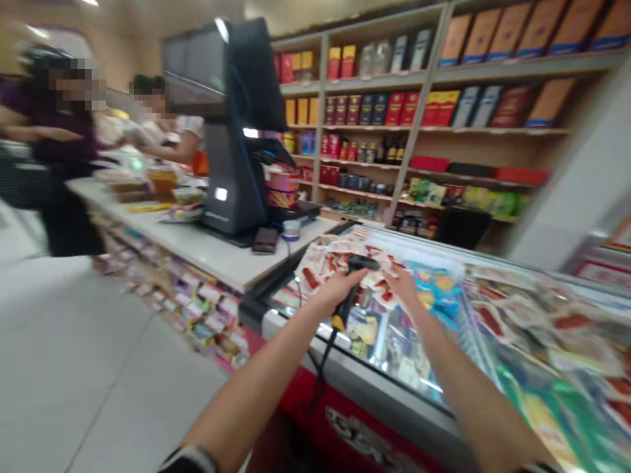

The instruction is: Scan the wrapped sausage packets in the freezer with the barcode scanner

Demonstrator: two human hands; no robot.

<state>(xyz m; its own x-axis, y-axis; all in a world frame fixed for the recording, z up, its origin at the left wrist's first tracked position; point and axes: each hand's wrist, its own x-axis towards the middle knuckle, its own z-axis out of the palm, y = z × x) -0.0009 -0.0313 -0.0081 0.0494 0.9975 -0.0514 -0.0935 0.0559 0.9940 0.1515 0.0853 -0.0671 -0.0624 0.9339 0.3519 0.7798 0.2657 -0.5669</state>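
Observation:
My left hand [340,289] is wrapped round the handle of a black barcode scanner [362,263] with a yellow tip at its lower end and a black cable. The scanner's head points right, toward my other hand. My right hand [401,286] pinches the edge of a clear packet of red sausages [387,292]; motion blur softens its fingertips. More sausage packets [320,259] lie heaped on the glass top of the chest freezer [444,253], behind and beside both hands. Blue bags [436,289] show through the glass just right of my right hand.
A white counter [231,263] adjoins the freezer on the left, bearing a checkout terminal [236,151], a phone [265,240] and a small tub [291,228]. Two people stand farther off at the left. Shelves of boxed goods [394,108] line the back. The scanner's cable hangs down the freezer's front.

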